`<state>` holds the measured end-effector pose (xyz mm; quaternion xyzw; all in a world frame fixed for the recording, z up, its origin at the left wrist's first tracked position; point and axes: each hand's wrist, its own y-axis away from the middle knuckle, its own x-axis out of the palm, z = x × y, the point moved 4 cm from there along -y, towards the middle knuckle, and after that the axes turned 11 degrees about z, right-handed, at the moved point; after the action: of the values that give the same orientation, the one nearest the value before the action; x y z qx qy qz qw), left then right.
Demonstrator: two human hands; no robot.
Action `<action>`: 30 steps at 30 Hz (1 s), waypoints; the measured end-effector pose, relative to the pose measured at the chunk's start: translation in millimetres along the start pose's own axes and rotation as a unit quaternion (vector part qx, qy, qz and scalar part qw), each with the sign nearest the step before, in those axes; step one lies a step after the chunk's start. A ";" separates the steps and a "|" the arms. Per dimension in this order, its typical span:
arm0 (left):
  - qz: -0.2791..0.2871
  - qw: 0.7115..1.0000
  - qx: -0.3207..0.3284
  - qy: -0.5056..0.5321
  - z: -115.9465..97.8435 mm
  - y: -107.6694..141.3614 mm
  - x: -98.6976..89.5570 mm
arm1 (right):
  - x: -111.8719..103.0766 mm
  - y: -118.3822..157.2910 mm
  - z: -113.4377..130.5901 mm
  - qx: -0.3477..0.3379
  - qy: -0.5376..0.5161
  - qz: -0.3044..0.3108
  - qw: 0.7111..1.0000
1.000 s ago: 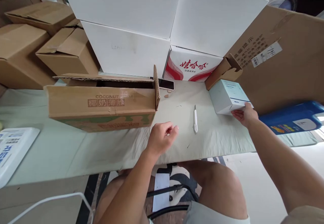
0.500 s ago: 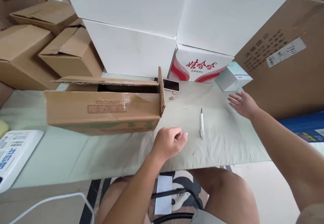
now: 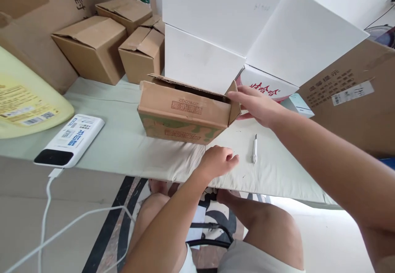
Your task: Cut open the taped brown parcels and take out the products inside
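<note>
Coconut carton (image 3: 185,110): on green cloth (image 3: 123,145), just left of right hand (image 3: 257,105), long axis roughly left-right
Right hand: nearer, touching end flap (image 3: 235,107); cannot tell if pinching
Left hand (image 3: 218,161): curled closed, empty

Right hand (image 3: 254,104): at the right end of the carton (image 3: 185,112), touching its end flap.
Carton: on the table (image 3: 173,162), immediately left of that hold.
Left hand (image 3: 219,162): nearer the person, left of the right hand, in front of the carton's right end.
Cutter (image 3: 254,149): on the table, between right hand and person.
Lettered box (image 3: 263,84): behind the right hand, under a stacked box (image 3: 302,34).
Small box (image 3: 298,104): right, beyond the forearm.
Cabled device (image 3: 72,139): far left, past the carton.
Jug (image 3: 27,100): left of the device.
</note>
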<state>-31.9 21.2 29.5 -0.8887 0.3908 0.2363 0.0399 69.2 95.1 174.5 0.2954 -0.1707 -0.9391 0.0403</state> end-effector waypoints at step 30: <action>0.190 0.973 -0.080 -0.099 7.1 -14.3 32.2 | -181.8 238.2 -283.5 0.226 -0.277 -0.436 0.826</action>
<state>-5.7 11.1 7.1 -0.7708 0.5261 0.3573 -0.0387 373.9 -180.5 137.4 0.0673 -0.2359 -0.8361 -0.4907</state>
